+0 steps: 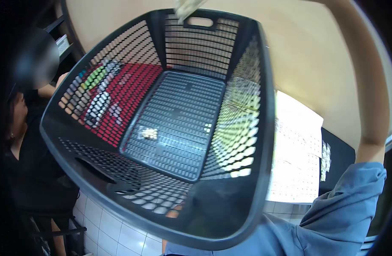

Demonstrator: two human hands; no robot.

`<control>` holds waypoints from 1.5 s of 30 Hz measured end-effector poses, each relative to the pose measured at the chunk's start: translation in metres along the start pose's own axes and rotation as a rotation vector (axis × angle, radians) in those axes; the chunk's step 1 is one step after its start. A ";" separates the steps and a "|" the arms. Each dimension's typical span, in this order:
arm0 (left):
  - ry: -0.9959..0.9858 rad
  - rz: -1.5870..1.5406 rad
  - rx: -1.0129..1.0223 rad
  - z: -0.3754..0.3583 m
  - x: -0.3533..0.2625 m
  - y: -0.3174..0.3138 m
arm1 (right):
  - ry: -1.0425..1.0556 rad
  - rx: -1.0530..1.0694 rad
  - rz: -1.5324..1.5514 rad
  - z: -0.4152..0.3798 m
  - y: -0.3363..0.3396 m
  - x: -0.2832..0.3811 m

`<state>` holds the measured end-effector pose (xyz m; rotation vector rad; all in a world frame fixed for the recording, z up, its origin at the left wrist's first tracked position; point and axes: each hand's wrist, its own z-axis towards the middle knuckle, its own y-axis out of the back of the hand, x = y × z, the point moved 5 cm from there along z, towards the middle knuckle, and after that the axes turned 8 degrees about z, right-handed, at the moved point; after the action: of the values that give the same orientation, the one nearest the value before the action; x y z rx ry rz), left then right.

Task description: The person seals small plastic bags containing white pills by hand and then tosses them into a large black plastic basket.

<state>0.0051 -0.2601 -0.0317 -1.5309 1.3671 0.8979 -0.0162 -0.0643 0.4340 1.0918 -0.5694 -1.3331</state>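
A large black plastic laundry basket fills the middle of the view, its open top tilted towards me. One small clear packet with pale contents lies on its slatted floor. Through the holes of the near wall a bit of skin shows, perhaps my left hand or forearm; its fingers are hidden behind the basket. My right arm, in a rolled blue-grey sleeve, reaches up and out of the top edge, so the right hand is out of sight. A blurred beige bundle hangs over the basket's far rim; what holds it is not visible.
A person in black clothing is at the left. Red cloth with green and white packs shows through the mesh. White printed sheets and small packets on black cloth lie to the right, beside a beige wall.
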 end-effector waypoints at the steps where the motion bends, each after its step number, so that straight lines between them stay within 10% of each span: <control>1: 0.011 -0.008 0.073 0.008 -0.004 -0.013 | -0.045 -0.048 -0.068 -0.028 0.017 0.014; 4: 0.045 -0.033 0.281 0.031 -0.024 -0.051 | -0.508 0.324 0.197 -0.077 0.049 -0.007; 17: -0.629 -0.200 0.097 0.151 -0.175 -0.158 | -0.422 0.377 1.044 -0.318 -0.088 0.014; 21: -0.604 -0.165 -0.016 0.161 -0.177 -0.172 | -0.421 0.283 0.978 -0.338 -0.088 0.020; 27: -0.681 -0.178 -0.257 0.168 -0.172 -0.168 | -0.947 -0.604 1.142 -0.394 -0.115 0.018; 45: -0.786 -0.009 -0.371 0.170 -0.194 -0.143 | -1.079 -0.839 1.197 -0.372 -0.150 0.038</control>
<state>0.1264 -0.0291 0.1065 -1.2147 0.6423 1.5958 0.2371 0.0286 0.1349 -0.7305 -1.0456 -0.7642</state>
